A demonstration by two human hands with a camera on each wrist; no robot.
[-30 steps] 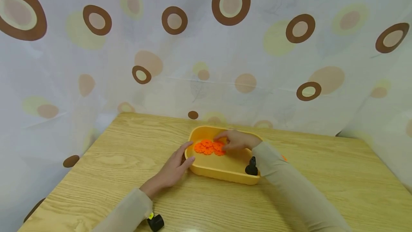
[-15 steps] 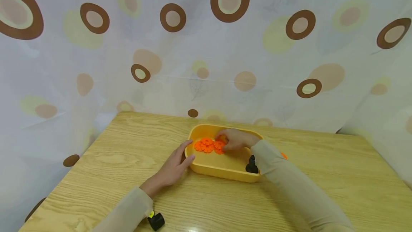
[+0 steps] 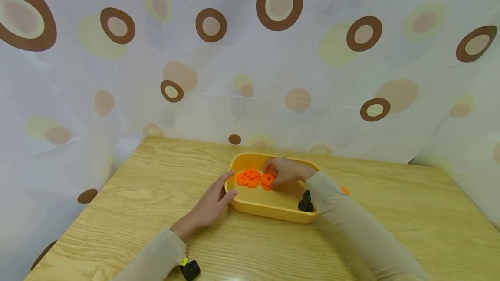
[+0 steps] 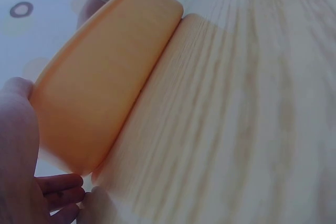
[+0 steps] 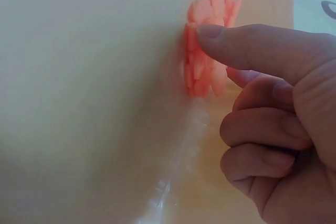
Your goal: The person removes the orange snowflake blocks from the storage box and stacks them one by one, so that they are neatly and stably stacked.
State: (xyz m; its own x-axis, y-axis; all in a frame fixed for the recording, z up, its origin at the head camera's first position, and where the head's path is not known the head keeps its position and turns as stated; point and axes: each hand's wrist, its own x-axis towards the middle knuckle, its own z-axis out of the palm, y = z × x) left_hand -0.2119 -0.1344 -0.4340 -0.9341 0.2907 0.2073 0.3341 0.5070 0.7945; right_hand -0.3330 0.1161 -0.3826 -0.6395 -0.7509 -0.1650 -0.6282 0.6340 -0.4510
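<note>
Orange discs are pinched in a small stack by the right hand, inside the yellow tray.
Near them another pile is seen; the tray's end is gripped by the left hand. Lower discs could be shed if the stack is pinched unevenly.

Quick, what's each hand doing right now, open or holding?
Left hand: holding the bin at its left end.
Right hand: closed, pinching orange discs inside the bin.
</note>
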